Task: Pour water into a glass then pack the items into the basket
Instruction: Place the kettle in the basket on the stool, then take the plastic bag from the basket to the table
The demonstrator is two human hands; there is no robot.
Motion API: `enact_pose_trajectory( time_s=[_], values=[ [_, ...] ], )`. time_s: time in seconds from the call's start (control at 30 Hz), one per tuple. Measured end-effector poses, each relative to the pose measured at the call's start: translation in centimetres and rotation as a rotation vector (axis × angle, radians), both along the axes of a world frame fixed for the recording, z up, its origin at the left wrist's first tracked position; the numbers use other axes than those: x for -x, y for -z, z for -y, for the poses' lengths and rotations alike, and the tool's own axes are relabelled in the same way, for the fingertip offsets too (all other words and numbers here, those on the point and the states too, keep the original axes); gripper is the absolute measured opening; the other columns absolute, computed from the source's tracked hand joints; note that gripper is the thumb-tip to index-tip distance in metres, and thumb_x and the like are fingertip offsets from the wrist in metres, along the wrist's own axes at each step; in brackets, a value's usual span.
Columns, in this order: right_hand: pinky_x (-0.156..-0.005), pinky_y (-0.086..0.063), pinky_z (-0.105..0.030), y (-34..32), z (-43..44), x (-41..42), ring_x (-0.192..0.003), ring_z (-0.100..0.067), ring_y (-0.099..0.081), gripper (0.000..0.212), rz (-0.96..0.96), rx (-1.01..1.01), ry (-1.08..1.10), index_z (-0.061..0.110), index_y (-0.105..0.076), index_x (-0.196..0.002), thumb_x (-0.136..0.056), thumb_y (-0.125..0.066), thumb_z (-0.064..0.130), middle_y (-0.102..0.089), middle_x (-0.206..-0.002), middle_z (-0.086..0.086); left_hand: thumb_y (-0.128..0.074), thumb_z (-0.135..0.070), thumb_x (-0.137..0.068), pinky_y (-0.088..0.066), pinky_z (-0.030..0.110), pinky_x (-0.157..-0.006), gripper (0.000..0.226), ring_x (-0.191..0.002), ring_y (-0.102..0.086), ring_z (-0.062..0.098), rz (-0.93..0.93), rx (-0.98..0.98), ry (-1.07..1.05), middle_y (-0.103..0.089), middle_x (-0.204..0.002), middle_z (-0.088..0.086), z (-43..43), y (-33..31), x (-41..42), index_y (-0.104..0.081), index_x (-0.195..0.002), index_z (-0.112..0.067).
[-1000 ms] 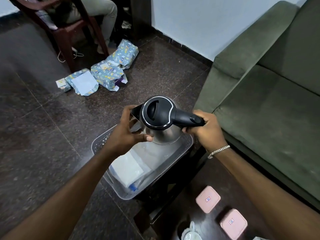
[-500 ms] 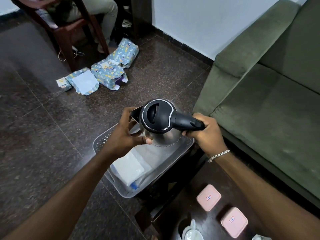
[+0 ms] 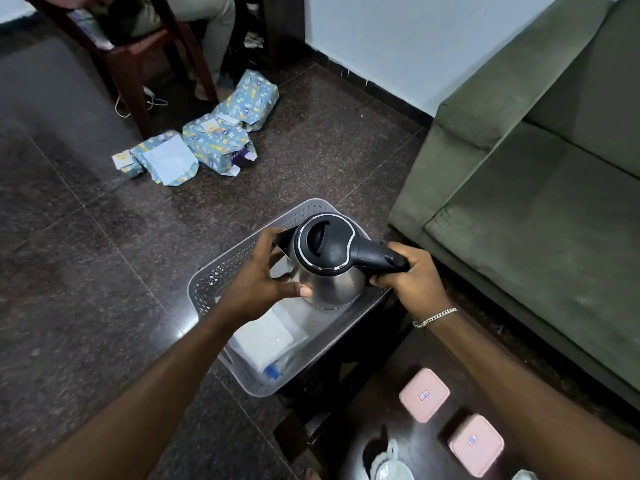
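A steel kettle (image 3: 329, 282) with a black lid sits low inside the grey perforated basket (image 3: 221, 278) on the floor. My right hand (image 3: 412, 282) grips its black handle. My left hand (image 3: 263, 285) holds the kettle's body near the spout, thumb across the steel. A white packet (image 3: 263, 337) in clear plastic lies in the near part of the basket. Two pink square lidded containers (image 3: 424, 394) (image 3: 475, 445) and a white cup (image 3: 389, 469) rest on the dark table at the lower right.
A green sofa (image 3: 536, 188) fills the right side. Torn blue wrapping paper (image 3: 211, 136) lies on the dark tiled floor beyond the basket. A wooden chair (image 3: 138, 60) with a seated person's legs stands at the top left.
Both hands have lowered the kettle further down into the basket; its base now looks to be near the bottom. The grips are unchanged.
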State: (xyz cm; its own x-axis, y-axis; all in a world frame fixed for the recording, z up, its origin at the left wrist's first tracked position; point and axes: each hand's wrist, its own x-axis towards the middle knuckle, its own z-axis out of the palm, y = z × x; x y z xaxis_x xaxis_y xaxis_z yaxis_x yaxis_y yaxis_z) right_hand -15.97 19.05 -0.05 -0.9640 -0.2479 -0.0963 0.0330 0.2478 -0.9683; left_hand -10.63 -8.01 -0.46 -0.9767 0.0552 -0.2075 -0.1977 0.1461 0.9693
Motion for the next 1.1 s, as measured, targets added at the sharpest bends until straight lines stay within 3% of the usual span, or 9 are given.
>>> enact_pose_trajectory(
  time_s=[0.13,0.3,0.37,0.5,0.63,0.73,0.83,0.97,1.1],
  values=[
    [-0.063,-0.037,-0.028,0.4,-0.1,0.2,-0.065,-0.007,-0.048,0.024,0.035,-0.008,0.019,0.012,-0.06,-0.065,-0.051,-0.073,-0.004,-0.053,-0.065,0.011,-0.095,-0.008,-0.064,-0.059,0.037,-0.097,0.089,-0.13,-0.052,-0.009,0.029,-0.01,0.014,-0.055,-0.135,-0.027,0.0,0.4,0.3,-0.045,-0.134,-0.03],
    [-0.062,-0.036,-0.031,-0.8,0.3,0.4,-0.066,-0.007,-0.044,0.025,-0.001,-0.128,0.028,0.002,-0.054,-0.074,-0.05,-0.062,0.002,-0.049,-0.069,0.003,-0.095,-0.007,-0.067,-0.051,0.042,-0.107,0.095,-0.142,-0.046,0.008,0.057,-0.055,0.02,-0.049,-0.15,-0.015,0.4,0.9,0.5,-0.043,-0.143,-0.028],
    [-0.076,-0.041,-0.033,-1.5,0.7,-0.3,-0.085,-0.013,-0.052,0.042,-0.044,-0.223,0.054,0.01,-0.061,-0.095,-0.053,-0.057,0.006,-0.056,-0.091,-0.001,-0.094,-0.015,-0.062,-0.043,0.042,-0.112,0.102,-0.144,-0.042,0.014,0.113,-0.025,0.006,-0.047,-0.153,-0.007,1.5,1.4,0.3,-0.041,-0.147,-0.03],
    [-0.091,-0.032,-0.036,-2.9,1.8,-3.2,-0.109,-0.024,-0.041,0.086,-0.353,-0.592,0.325,0.025,-0.045,-0.139,-0.055,-0.057,0.016,-0.044,-0.126,-0.004,-0.098,-0.024,-0.062,-0.044,0.04,-0.109,0.11,-0.138,-0.049,0.028,0.204,0.548,0.047,-0.05,-0.152,0.013,4.8,3.9,-1.0,-0.036,-0.152,-0.017],
    [-0.091,-0.039,-0.039,-1.4,6.1,-8.4,-0.097,-0.026,-0.049,0.058,-0.624,-0.434,0.168,0.016,-0.053,-0.122,-0.064,-0.058,0.009,-0.05,-0.11,-0.001,-0.091,-0.031,-0.073,-0.041,0.048,-0.108,0.096,-0.13,-0.047,0.044,0.306,1.141,0.209,-0.047,-0.146,0.02,6.0,6.4,-2.7,-0.035,-0.149,-0.011],
    [-0.088,-0.048,-0.04,1.3,10.6,-12.5,-0.096,-0.022,-0.054,0.038,-0.37,-0.438,-0.145,0.018,-0.056,-0.111,-0.074,-0.053,0.013,-0.051,-0.106,0.002,-0.088,-0.044,-0.073,-0.039,0.053,-0.104,0.086,-0.131,-0.04,0.041,0.314,1.353,0.254,-0.052,-0.14,0.017,5.4,7.1,-2.9,-0.041,-0.138,-0.011],
    [-0.092,-0.048,-0.044,4.0,13.4,-14.4,-0.105,-0.026,-0.054,0.034,-0.162,-0.655,-0.335,0.016,-0.056,-0.116,-0.084,-0.049,0.023,-0.053,-0.113,-0.004,-0.083,-0.05,-0.078,-0.034,0.053,-0.108,0.073,-0.136,-0.036,0.04,0.443,1.316,0.224,-0.057,-0.14,0.015,5.5,6.8,-2.2,-0.051,-0.13,-0.01],
    [-0.096,-0.045,-0.046,5.2,15.0,-14.3,-0.112,-0.032,-0.054,0.054,-0.149,-0.854,-0.397,0.014,-0.049,-0.131,-0.083,-0.06,0.037,-0.054,-0.122,-0.009,-0.072,-0.047,-0.091,-0.037,0.047,-0.107,0.049,-0.135,-0.045,0.039,0.494,1.158,0.222,-0.062,-0.134,0.016,6.0,5.5,-1.2,-0.065,-0.119,-0.007],
    [-0.099,-0.043,-0.047,4.8,15.1,-13.7,-0.117,-0.033,-0.052,0.077,-0.178,-0.869,-0.384,0.013,-0.036,-0.146,-0.081,-0.066,0.043,-0.053,-0.131,-0.009,-0.076,-0.026,-0.089,-0.045,0.032,-0.067,0.027,-0.087,-0.067,0.028,0.519,0.741,0.031,-0.073,-0.098,0.017,5.4,2.3,-1.4,-0.069,-0.096,-0.001]
  ],
)
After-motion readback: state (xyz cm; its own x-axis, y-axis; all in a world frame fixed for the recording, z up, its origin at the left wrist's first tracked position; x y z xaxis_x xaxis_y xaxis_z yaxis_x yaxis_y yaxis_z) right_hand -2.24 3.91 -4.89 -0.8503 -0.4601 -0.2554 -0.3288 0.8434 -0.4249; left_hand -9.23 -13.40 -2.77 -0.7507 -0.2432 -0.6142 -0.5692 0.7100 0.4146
